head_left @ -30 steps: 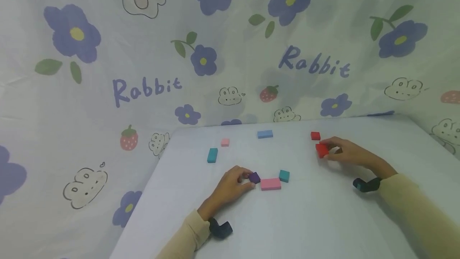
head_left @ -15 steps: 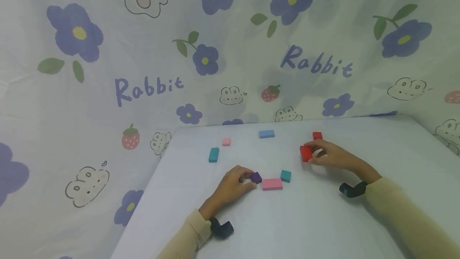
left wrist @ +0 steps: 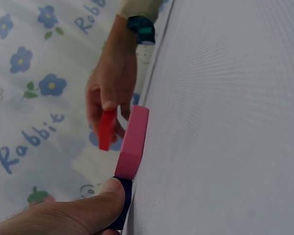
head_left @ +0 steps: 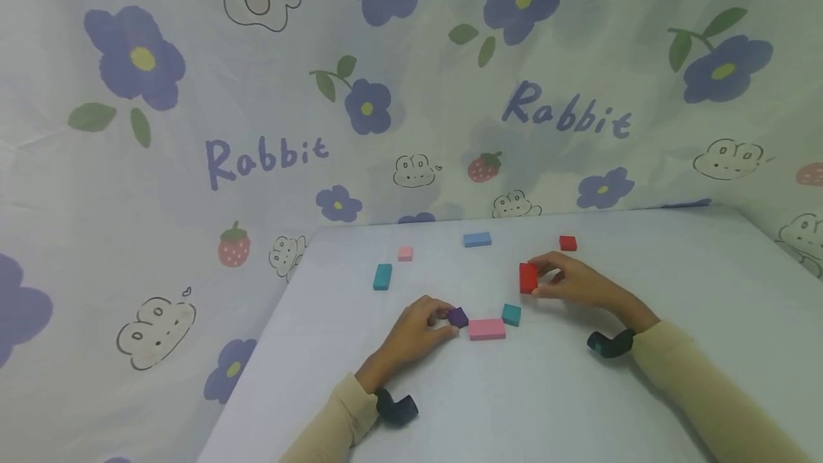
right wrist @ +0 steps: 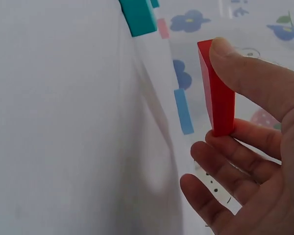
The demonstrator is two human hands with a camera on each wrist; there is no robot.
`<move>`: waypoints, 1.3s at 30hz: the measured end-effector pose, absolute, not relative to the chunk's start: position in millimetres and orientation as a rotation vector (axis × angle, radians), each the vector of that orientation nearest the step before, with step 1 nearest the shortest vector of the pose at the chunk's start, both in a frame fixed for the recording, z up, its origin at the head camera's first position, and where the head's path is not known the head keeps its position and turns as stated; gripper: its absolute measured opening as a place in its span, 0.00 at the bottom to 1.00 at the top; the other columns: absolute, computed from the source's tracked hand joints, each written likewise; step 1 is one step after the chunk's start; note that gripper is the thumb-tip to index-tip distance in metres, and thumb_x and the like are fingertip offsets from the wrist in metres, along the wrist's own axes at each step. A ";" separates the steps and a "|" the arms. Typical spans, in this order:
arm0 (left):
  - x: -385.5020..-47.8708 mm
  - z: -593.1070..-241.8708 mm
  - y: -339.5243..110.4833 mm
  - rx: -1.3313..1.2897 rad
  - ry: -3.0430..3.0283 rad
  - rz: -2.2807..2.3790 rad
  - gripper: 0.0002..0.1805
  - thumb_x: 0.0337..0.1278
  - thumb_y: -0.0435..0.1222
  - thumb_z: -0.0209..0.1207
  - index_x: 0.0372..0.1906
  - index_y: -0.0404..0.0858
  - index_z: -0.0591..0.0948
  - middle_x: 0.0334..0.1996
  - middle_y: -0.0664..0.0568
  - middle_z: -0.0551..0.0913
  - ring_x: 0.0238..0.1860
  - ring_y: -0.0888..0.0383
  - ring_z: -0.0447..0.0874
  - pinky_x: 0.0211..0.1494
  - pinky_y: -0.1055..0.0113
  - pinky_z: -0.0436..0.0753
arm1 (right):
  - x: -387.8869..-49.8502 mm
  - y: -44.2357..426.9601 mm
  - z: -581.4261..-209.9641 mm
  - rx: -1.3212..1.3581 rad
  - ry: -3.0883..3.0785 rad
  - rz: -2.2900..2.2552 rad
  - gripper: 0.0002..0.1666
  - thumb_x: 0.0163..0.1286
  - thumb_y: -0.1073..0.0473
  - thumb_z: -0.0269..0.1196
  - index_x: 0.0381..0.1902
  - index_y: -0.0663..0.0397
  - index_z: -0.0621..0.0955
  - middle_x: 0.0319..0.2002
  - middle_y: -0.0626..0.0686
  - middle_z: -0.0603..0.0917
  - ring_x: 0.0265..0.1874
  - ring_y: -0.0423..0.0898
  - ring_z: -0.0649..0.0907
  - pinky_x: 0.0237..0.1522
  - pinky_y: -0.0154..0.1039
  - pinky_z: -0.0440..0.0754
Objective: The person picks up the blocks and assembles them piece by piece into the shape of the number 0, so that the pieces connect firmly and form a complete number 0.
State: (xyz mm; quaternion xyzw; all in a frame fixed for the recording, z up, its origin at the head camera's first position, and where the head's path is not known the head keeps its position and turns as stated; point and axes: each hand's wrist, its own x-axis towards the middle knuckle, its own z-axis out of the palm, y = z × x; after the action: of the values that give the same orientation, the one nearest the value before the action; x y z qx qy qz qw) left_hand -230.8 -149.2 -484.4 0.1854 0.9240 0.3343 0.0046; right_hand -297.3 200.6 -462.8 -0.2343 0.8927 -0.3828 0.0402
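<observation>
My right hand (head_left: 569, 281) pinches a red rectangular block (head_left: 528, 279) by its ends between thumb and fingers, held above the table in the right wrist view. My left hand (head_left: 416, 329) pinches a small purple block (head_left: 458, 317), which rests on the table. A pink rectangular block (head_left: 486, 329) lies against the purple block's right side; the left wrist view shows the pink block (left wrist: 133, 142) touching it. Just behind the pink block's right end sits a teal square block (head_left: 511, 314), to the lower left of the red block.
Farther back on the white table (head_left: 450, 406) lie a teal rectangular block (head_left: 382, 277), a small light pink block (head_left: 405, 254), a blue rectangular block (head_left: 477, 239) and a small red block (head_left: 568, 243). A patterned curtain (head_left: 424, 91) rises behind the table.
My right hand has carried the red rectangular block leftward and slightly nearer, away from the small red block. My left hand stays on the purple block.
</observation>
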 end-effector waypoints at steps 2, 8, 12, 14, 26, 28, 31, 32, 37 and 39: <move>-230.8 -484.0 -149.2 0.582 2.894 1.050 0.19 0.59 0.49 0.67 0.54 0.51 0.83 0.39 0.61 0.79 0.39 0.63 0.73 0.42 0.71 0.75 | -298.9 196.9 -465.0 -0.734 2.751 -1.179 0.39 0.60 0.46 0.73 0.65 0.55 0.74 0.56 0.56 0.81 0.54 0.53 0.80 0.55 0.51 0.84; -230.4 -484.5 -149.5 0.587 2.905 1.041 0.19 0.59 0.49 0.67 0.54 0.51 0.83 0.40 0.61 0.79 0.38 0.63 0.72 0.41 0.71 0.74 | -300.4 188.1 -473.6 -0.745 2.775 -1.164 0.38 0.60 0.46 0.73 0.65 0.53 0.75 0.56 0.54 0.81 0.54 0.52 0.81 0.57 0.53 0.82; -229.2 -485.8 -150.4 0.587 2.902 1.035 0.19 0.58 0.48 0.68 0.54 0.51 0.83 0.39 0.61 0.80 0.38 0.63 0.72 0.41 0.72 0.74 | -298.7 183.7 -481.4 -0.716 2.771 -1.130 0.39 0.60 0.44 0.73 0.66 0.51 0.75 0.56 0.53 0.81 0.55 0.51 0.80 0.59 0.54 0.81; -229.1 -486.2 -150.9 0.595 2.907 1.026 0.19 0.58 0.48 0.68 0.54 0.51 0.83 0.39 0.61 0.80 0.38 0.64 0.72 0.41 0.72 0.74 | -298.0 181.5 -483.7 -0.703 2.772 -1.126 0.40 0.60 0.44 0.73 0.66 0.52 0.74 0.56 0.53 0.81 0.56 0.52 0.80 0.60 0.55 0.80; -232.2 -485.6 -151.1 0.604 2.907 1.054 0.19 0.58 0.49 0.68 0.54 0.50 0.83 0.40 0.60 0.80 0.38 0.63 0.73 0.40 0.71 0.74 | -297.2 174.3 -483.4 -0.742 2.786 -1.093 0.41 0.61 0.47 0.73 0.69 0.51 0.73 0.64 0.57 0.77 0.66 0.59 0.73 0.63 0.61 0.76; -232.3 -486.2 -151.7 0.599 2.917 1.047 0.19 0.58 0.49 0.68 0.53 0.51 0.83 0.39 0.61 0.80 0.37 0.63 0.72 0.40 0.71 0.74 | -297.5 173.3 -484.1 -0.777 2.774 -1.109 0.40 0.61 0.47 0.72 0.69 0.51 0.73 0.64 0.57 0.77 0.65 0.58 0.72 0.63 0.61 0.76; -231.7 -486.5 -151.9 0.589 2.921 1.038 0.19 0.58 0.48 0.68 0.53 0.51 0.83 0.39 0.61 0.80 0.37 0.63 0.73 0.40 0.71 0.74 | -297.3 172.2 -485.8 -0.788 2.774 -1.079 0.41 0.62 0.46 0.72 0.70 0.51 0.73 0.65 0.56 0.77 0.65 0.57 0.72 0.63 0.61 0.76; -231.5 -486.7 -151.8 0.585 2.919 1.035 0.19 0.58 0.49 0.68 0.53 0.52 0.83 0.39 0.61 0.80 0.37 0.63 0.73 0.40 0.72 0.74 | -297.2 171.9 -486.2 -0.785 2.778 -1.058 0.41 0.62 0.46 0.71 0.70 0.50 0.73 0.65 0.56 0.77 0.65 0.57 0.72 0.63 0.61 0.76; -231.4 -486.5 -150.5 0.594 2.908 1.042 0.19 0.58 0.48 0.68 0.54 0.51 0.83 0.40 0.61 0.80 0.38 0.63 0.73 0.41 0.72 0.74 | -296.3 173.5 -486.8 -0.773 2.799 -0.954 0.42 0.63 0.44 0.71 0.72 0.48 0.71 0.66 0.56 0.76 0.66 0.57 0.70 0.63 0.62 0.75; -231.6 -485.9 -149.9 0.602 2.913 1.044 0.18 0.59 0.48 0.68 0.54 0.51 0.83 0.40 0.61 0.80 0.38 0.63 0.73 0.41 0.72 0.74 | -296.6 174.9 -486.4 -0.789 2.799 -0.942 0.42 0.64 0.44 0.70 0.72 0.49 0.71 0.66 0.57 0.75 0.66 0.59 0.69 0.62 0.63 0.75</move>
State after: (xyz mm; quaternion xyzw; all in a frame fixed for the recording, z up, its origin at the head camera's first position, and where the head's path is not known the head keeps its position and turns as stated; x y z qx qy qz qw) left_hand -231.6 -149.9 -485.9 0.1911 0.9240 0.3311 -0.0053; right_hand -296.6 174.9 -486.4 -0.2578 0.9149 -0.3078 0.0423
